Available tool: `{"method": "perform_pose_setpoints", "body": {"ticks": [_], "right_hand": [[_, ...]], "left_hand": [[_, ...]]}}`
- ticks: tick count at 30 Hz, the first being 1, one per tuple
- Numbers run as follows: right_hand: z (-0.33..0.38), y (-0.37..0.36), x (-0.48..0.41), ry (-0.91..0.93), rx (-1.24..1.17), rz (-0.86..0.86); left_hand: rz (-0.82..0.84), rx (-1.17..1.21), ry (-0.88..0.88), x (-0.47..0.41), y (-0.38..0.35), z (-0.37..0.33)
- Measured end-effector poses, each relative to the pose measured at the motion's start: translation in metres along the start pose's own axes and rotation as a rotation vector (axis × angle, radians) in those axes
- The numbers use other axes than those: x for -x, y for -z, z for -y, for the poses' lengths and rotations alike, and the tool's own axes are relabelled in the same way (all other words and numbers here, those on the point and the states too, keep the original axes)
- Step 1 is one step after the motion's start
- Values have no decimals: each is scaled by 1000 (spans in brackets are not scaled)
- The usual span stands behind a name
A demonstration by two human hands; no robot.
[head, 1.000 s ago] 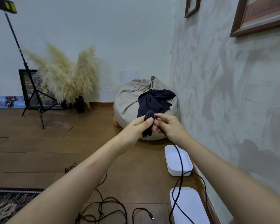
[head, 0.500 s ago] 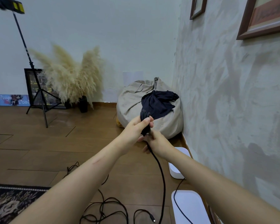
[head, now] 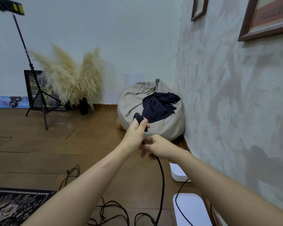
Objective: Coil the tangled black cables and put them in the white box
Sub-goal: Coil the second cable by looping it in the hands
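My left hand (head: 136, 133) is raised in front of me and grips a small coil of black cable (head: 138, 118), its loops showing above the fingers. Just below it my right hand (head: 155, 146) pinches the same cable's loose length (head: 162, 180), which hangs down toward the floor. More tangled black cables (head: 108, 212) lie on the wooden floor under my arms. A white box (head: 178, 172) sits by the wall, partly hidden by my right forearm. A second white piece (head: 190, 209), box or lid, lies nearer me with a thin cable across it.
A beige beanbag (head: 137, 101) with a dark cloth (head: 158, 106) on it fills the corner ahead. Right of me is the wall with framed pictures (head: 266, 17). A tripod stand (head: 38, 98), pampas grass (head: 72, 79) and a dark rug (head: 15, 206) are on the left.
My right hand has dropped from beside the coil to below my left hand, drawing the cable down with it. The view has shifted slightly left.
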State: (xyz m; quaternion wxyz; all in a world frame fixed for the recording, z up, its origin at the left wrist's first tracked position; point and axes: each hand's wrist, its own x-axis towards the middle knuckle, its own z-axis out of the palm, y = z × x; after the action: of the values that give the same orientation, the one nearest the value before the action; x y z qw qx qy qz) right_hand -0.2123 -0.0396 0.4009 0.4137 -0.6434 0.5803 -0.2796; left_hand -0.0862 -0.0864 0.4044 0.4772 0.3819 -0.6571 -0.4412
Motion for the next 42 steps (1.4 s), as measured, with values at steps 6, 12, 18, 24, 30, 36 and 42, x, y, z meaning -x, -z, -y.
{"method": "perform_pose_setpoints", "body": {"ticks": [6, 12, 18, 24, 30, 36, 42], "right_hand": [[11, 26, 14, -135, -162, 206], [16, 46, 15, 295, 642, -153], [7, 69, 16, 473, 563, -459], [8, 63, 17, 463, 402, -462], [5, 65, 12, 379, 329, -337], [-8, 66, 8, 252, 238, -254], [4, 59, 8, 485, 248, -463]], "left_hand": [[-68, -230, -26, -9, 9, 10], [194, -281, 4, -5, 6, 16], [480, -143, 34, 14, 6, -10], [474, -249, -149, 20, 7, -13], [386, -291, -163, 17, 10, -5], [263, -306, -151, 19, 23, -4], [341, -369, -101, 16, 12, 5]]}}
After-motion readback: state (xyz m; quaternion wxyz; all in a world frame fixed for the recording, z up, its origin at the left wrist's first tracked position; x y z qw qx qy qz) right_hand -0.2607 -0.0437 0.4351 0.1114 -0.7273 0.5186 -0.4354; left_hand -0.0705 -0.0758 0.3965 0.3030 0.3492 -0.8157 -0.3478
